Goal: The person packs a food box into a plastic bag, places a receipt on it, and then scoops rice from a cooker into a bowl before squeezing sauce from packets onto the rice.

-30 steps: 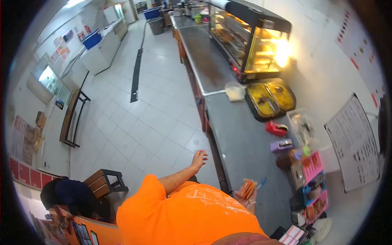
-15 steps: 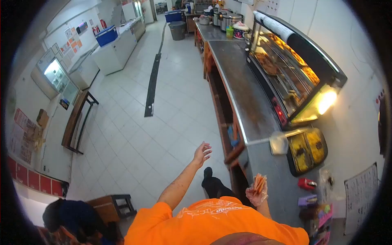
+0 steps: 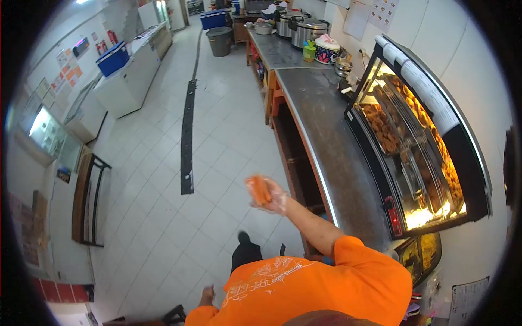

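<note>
Several orange strips [image 3: 260, 189] fill your right hand [image 3: 274, 199], fingers partly curled around them; your left hand [image 3: 207, 296] hangs at seven o'clock, fingers unclear.

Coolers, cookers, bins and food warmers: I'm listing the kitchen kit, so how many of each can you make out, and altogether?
Coolers: 2
Cookers: 2
Bin: 1
Food warmer: 1
Total: 6
</note>
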Available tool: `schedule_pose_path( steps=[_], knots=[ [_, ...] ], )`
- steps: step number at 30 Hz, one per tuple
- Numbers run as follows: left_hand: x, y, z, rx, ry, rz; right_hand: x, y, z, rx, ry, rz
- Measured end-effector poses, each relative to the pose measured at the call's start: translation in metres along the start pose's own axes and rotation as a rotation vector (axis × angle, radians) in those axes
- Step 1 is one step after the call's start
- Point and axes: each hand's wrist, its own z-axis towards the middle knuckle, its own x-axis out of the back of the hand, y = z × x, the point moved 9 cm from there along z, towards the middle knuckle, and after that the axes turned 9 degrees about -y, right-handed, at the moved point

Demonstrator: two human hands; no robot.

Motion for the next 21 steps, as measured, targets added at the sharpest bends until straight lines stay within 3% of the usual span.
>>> schedule_pose_path(
  steps=[3,5,9,11,12,13,14,15,16,18,21],
  knots=[
    [0.042,-0.025,0.056,0.195,-0.091,-0.104,-0.011,-0.041,0.122,-0.047,-0.014,0.051],
    [0.092,-0.034,0.132,0.195,-0.099,-0.111,0.006,-0.066,0.188,-0.068,-0.024,0.120],
    [0.248,-0.034,0.337,0.048,-0.023,-0.019,0.053,-0.139,0.270,-0.032,0.085,0.209],
    [0.347,-0.014,0.442,-0.104,0.166,0.134,0.084,-0.185,0.295,0.046,0.191,0.227],
    [0.383,-0.016,0.512,-0.024,-0.017,-0.478,0.109,-0.214,0.303,0.093,0.254,0.217],
    [0.409,-0.030,0.596,0.148,-0.078,-1.076,0.132,-0.242,0.310,0.143,0.316,0.209],
    [0.464,-0.011,0.662,0.031,0.160,-1.159,0.158,-0.267,0.312,0.186,0.448,0.216],
    [0.533,0.038,0.697,0.000,0.012,-0.911,0.182,-0.289,0.314,0.228,0.580,0.223],
    [0.577,0.072,0.752,-0.068,-0.055,-0.981,0.198,-0.308,0.324,0.267,0.613,0.269],
    [0.667,0.132,0.854,-0.311,0.001,-0.993,0.231,-0.352,0.343,0.326,0.678,0.335],
    [0.769,0.214,0.930,-0.345,0.004,-0.891,0.284,-0.413,0.394,0.365,0.778,0.443]
  ],
)
